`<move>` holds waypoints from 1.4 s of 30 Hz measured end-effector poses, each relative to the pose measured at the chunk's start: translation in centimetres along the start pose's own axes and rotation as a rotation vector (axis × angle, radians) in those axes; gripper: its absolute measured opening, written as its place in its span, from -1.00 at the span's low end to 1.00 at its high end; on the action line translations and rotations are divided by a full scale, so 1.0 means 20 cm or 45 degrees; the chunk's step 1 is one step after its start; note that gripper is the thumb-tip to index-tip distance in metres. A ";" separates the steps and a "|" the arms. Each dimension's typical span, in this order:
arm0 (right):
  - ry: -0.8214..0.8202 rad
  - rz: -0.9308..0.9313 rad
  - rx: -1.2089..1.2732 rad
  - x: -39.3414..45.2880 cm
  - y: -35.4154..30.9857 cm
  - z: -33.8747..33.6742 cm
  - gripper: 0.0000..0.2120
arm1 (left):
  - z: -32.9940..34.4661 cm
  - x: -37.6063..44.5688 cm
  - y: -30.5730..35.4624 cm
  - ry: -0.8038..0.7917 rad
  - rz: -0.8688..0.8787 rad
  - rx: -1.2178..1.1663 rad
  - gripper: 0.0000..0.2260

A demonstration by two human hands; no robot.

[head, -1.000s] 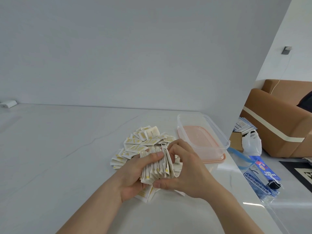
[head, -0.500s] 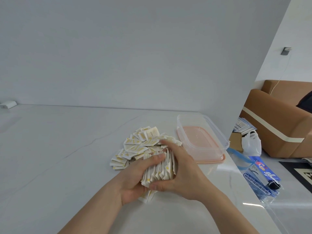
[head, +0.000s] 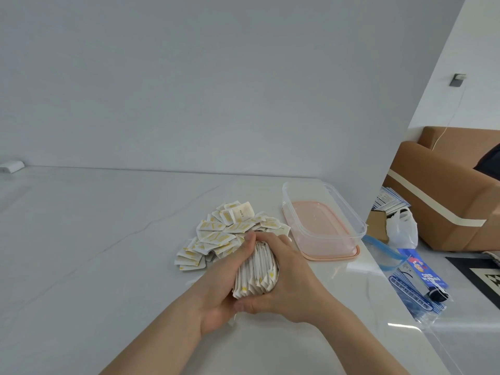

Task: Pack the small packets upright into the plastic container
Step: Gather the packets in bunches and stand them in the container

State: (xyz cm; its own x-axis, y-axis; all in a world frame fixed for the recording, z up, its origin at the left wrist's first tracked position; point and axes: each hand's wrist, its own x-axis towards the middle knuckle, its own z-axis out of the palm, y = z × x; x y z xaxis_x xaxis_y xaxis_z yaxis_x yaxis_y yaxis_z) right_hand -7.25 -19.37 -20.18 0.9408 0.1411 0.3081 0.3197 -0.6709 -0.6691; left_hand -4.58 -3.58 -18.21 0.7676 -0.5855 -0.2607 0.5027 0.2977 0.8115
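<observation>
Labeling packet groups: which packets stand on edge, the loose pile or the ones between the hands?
The bundle squeezed between left hand and right hand: edges up, pressed together. The loose pile lies flat.

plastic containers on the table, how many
1: the clear plastic container sits on a pink lid near the table's right edge, right of the loose packets. None hidden, as far as shown.

Illumination is bright, soft and even, with a cool white cast. Shadows are faint: only a pale one lies on the table (head: 81, 253) directly beneath the grip. A small glare streak sits on the glossy table edge, right of and below the grip. Focus is sharp around the grip. Wide-angle distortion bends straight lines toward the frame edges.
</observation>
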 end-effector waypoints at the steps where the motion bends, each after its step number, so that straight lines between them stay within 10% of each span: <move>1: 0.003 0.011 0.007 0.00 0.00 0.00 0.07 | 0.00 0.00 0.00 -0.024 0.001 0.014 -0.68; 6: -0.020 -0.087 -0.075 0.00 -0.03 -0.01 0.30 | -0.02 0.00 0.00 -0.080 -0.017 0.093 -0.67; 14: 0.163 -0.071 -0.186 0.01 -0.01 -0.01 -0.41 | -0.01 0.03 -0.05 -0.051 0.071 0.037 -0.69; 22: 0.353 0.006 -0.011 0.02 -0.11 0.07 -0.61 | -0.02 0.04 -0.04 -0.014 0.139 -0.005 -0.74; 32: 0.242 0.006 -0.146 -0.01 -0.11 0.08 -0.14 | -0.04 0.05 -0.01 0.112 0.101 -0.203 -0.39; 42: 0.500 0.106 0.008 0.00 -0.10 0.00 -0.25 | -0.01 0.03 0.02 -0.207 0.174 -0.320 -0.22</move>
State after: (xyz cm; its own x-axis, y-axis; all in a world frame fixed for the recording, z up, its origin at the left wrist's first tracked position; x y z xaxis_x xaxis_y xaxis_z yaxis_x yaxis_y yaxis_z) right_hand -7.83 -17.98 -18.91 0.8493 -0.2035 0.4872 0.2463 -0.6634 -0.7065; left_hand -3.83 -3.64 -18.24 0.7713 -0.6341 -0.0549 0.4975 0.5469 0.6734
